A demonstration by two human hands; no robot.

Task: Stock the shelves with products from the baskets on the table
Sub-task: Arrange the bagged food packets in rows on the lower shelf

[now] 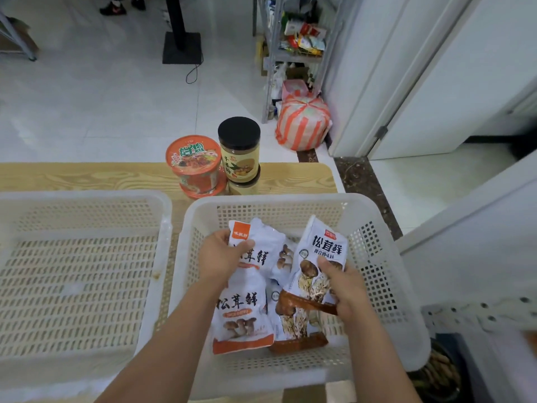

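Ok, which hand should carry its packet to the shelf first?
Probably the right hand: its brown-trimmed packet is already lifted upright, and the shelf stands ahead to the right. The left hand only pinches an orange-trimmed packet.

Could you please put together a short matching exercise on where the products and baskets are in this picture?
Things:
1. orange noodle cup
2. black-lidded jar
3. left basket
4. brown-bottomed pouch

Places or states:
A. stacked on another jar
B. gripped by the right hand
C. on the table beside the jars
D. holds no products

Pairs: 1-C, 2-A, 3-D, 4-B
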